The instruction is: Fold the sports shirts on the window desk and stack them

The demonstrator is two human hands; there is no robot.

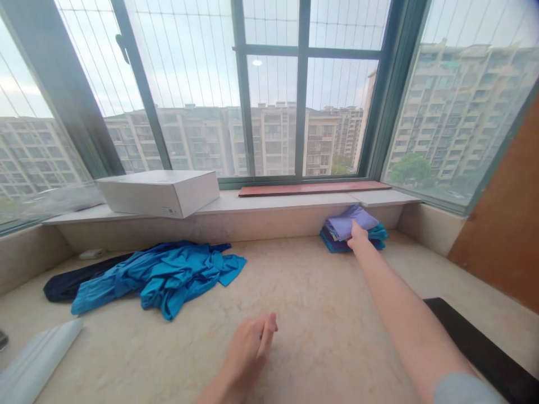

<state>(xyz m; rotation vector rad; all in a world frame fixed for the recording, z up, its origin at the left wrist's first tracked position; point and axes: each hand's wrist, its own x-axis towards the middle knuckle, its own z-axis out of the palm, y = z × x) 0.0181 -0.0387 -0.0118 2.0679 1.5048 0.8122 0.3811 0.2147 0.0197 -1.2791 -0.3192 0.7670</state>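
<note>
Nearest the camera, at the right, a grey sleeve (461, 388); its bare forearm crosses the stone ledge (303, 303) to the far right. Right hand (359, 234) has fingers closed on the near edge of a lilac cloth (351, 220), topmost in a folded stack (334, 242) by the ledge's back wall, blue and dark layers beneath. Left hand (250, 342) at near centre, fingers curled in, grasping nothing visible. Main risk, as judged: the lilac piece lies askew over softer folds; a pull toward the camera while the grip is closed could drag it off or shear the layers under it. Releasing unevenly might leave a corner turned up, or the pile leaning. Cloth is limp, so a one-handed hold at one edge gives little control of the far side. Loose blue garments (172, 280) at left, rumpled over a dark cloth (63, 283); lifting one could bring its neighbour along, sleeves or hems seeming tangled. White box (155, 193) on the sill (269, 202), near corner jutting past the edge; a knock from an arm reaching far left could tip it onto the heap.
</note>
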